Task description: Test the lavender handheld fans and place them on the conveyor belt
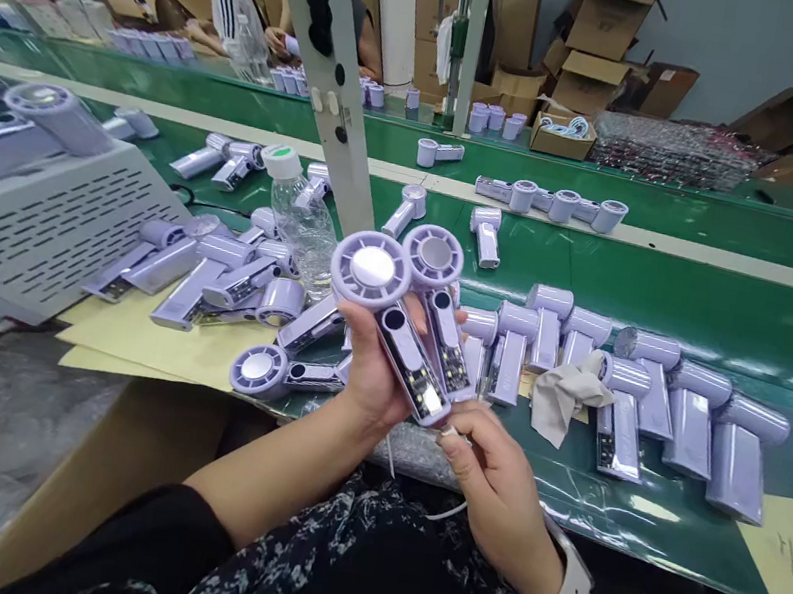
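Note:
Two lavender handheld fans rest together in my left hand (378, 370), which is closed around them. The nearer handheld fan (371, 271) has a round head with a silver centre and a dark button on its handle. Behind it, the second handheld fan (437, 255) shows the same head, and its lower handle reveals a circuit board. My right hand (491, 460) pinches the end of a white cable (443, 514) at the foot of the nearer fan's handle. Whether the plug sits inside the fan is too small to tell.
Several lavender fans (690, 427) stand in rows on the green bench (668, 307). A crumpled cloth (566, 396) lies among them. Left are a clear bottle (303, 221), piled fans (219, 267) and a slotted grey metal box (76, 213). A metal post (339, 95) rises ahead; people work across the bench.

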### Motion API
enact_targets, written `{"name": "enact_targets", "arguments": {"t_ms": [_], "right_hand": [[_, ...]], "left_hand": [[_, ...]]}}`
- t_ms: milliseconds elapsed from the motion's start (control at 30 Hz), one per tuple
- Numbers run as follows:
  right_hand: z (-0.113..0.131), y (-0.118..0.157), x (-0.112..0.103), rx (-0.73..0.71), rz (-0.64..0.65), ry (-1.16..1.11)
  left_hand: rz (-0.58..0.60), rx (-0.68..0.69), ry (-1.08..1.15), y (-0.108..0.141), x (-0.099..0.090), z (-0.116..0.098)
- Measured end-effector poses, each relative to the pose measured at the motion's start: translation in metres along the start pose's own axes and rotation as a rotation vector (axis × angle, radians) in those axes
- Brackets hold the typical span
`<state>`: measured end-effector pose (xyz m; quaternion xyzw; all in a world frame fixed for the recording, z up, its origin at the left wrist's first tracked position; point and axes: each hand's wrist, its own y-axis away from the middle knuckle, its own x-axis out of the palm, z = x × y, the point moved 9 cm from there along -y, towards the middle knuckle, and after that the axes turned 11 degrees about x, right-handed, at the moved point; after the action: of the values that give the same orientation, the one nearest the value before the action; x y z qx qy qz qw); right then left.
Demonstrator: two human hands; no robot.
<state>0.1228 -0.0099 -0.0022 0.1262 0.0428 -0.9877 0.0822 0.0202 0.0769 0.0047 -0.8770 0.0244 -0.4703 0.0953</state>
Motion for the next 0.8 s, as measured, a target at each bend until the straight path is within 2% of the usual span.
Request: {"name": "enact_targets", "arguments": {"t_ms": [100, 267, 433, 600, 800], "right_hand": [[-0.007, -0.001, 0.010, 0.079, 0.055, -0.099], [-0.025, 0.005, 0.013, 0.223, -0.048, -0.309], [-0.039, 0.011, 0.022, 0.360, -0.073, -0.455], [-0.041, 0.016, 0.020, 0.400, -0.119, -0.451], [-0.042, 0.014, 0.020, 0.403, -0.099, -0.466]], "left_hand": [[0.064, -0.045, -0.004, 0.001, 0.006, 0.007], [0.143, 0.008, -0.071, -0.001, 0.008, 0.007], [0.107, 0.018, -0.094, 0.005, -0.001, 0.014], [0.126, -0.017, -0.065, 0.013, -0.006, 0.025], [0.127, -0.019, -0.055, 0.010, -0.007, 0.025]]}}
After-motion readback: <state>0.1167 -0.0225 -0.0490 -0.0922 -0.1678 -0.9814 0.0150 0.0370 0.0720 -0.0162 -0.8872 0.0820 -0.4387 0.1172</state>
